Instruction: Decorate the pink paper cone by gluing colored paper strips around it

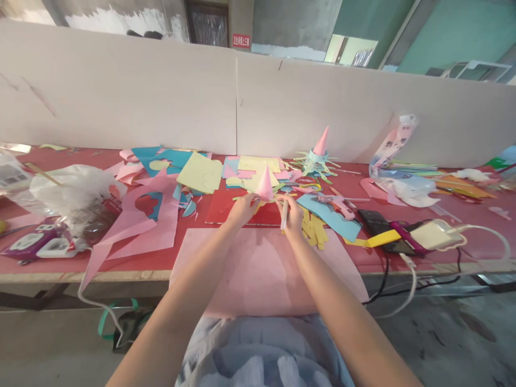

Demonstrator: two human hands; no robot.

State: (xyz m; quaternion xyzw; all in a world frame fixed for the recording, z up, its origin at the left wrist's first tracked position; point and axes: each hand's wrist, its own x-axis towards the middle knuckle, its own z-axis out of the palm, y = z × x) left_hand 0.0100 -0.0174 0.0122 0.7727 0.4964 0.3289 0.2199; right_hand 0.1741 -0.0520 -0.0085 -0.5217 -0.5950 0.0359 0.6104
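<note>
Long table with a red top (350, 181), bearing: cut pink paper sheet (161, 234); glossy red rectangular board (218, 207); light-blue paper strip (332, 219); black rectangular phone (374, 223); translucent white plastic bag (60, 185).

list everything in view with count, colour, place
near cone: 1, pink, centre
far cone: 1, pink, right rear
stick: 1, white, beside near cone
board: 1, red, centre
sheet: 1, pink, front
strips: several, yellow, right centre
glue gun: 1, pink, right
phone: 1, black, right
block: 1, cream, right
scraps: many, mixed, throughout
bags: several, whitish, both sides
device: 1, purple, left
table: 1, red, centre
partition: 1, pale, behind
sign: 1, red, rear
left hand: 1, bare, at near cone
right hand: 1, bare, holding stick
</note>
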